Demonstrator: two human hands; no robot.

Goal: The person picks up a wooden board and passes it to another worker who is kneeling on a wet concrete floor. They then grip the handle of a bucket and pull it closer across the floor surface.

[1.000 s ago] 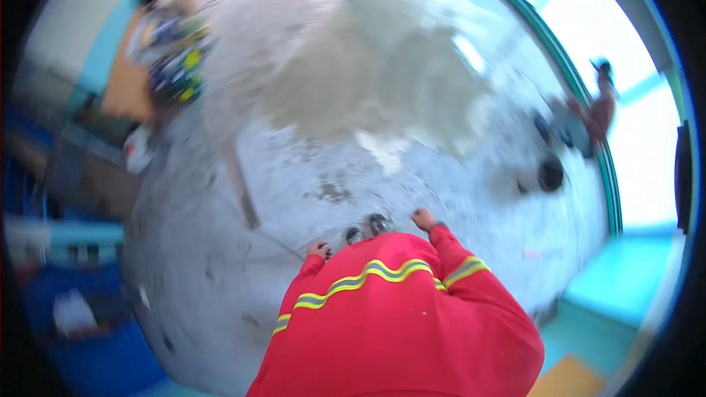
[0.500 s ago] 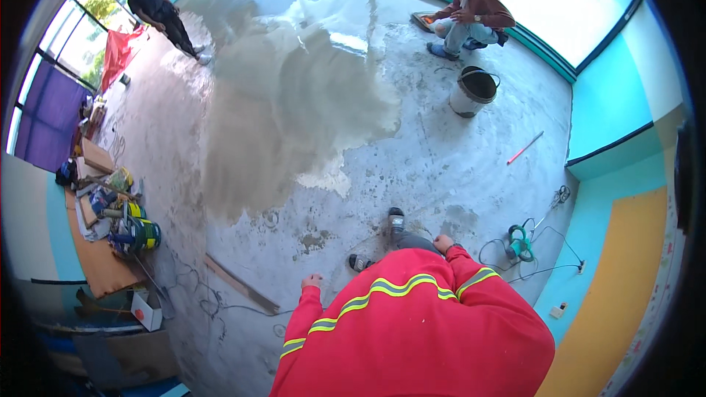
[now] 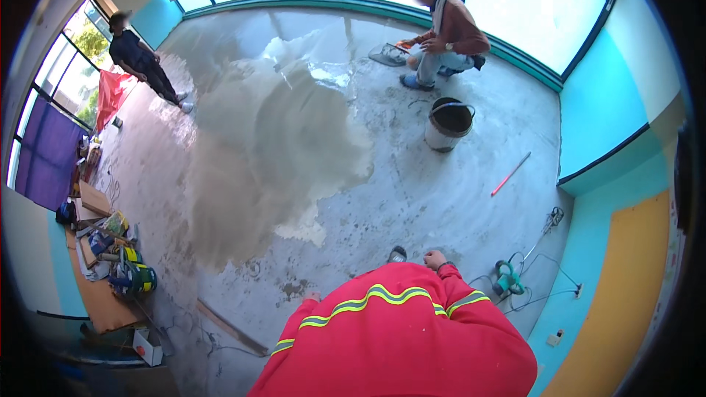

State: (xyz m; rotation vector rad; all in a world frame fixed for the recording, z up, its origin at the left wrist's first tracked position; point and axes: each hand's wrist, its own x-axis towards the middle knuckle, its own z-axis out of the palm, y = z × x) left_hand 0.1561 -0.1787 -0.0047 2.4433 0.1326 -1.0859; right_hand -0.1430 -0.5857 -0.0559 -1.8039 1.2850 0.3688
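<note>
My left hand point(image 3: 313, 296) shows only slightly past my red sleeve point(image 3: 290, 323), its fingers hidden. My right hand point(image 3: 434, 259) hangs with curled fingers over the concrete floor point(image 3: 390, 213); whatever it holds, if anything, is too small to make out. One dark shoe point(image 3: 397, 254) shows beside that hand. A broad patch of wet grey screed point(image 3: 272, 140) lies ahead. At the right, a crouching co-worker point(image 3: 460, 33) has a hand on a trowel at a flat grey tool point(image 3: 388, 54), near a bucket point(image 3: 448, 126).
Another person point(image 3: 143, 66) stands at the far left. Buckets point(image 3: 132, 279), boards and bags line the left wall; a plank point(image 3: 228, 323) lies lower left. A red rod point(image 3: 511, 173) and a green corded power tool point(image 3: 509, 277) lie at the right, beside the turquoise wall point(image 3: 603, 132).
The view has swung from a blurred angle and tilted, so the room sits lower in the picture than half a second ago. My left hand has become mostly covered by the sleeve.
</note>
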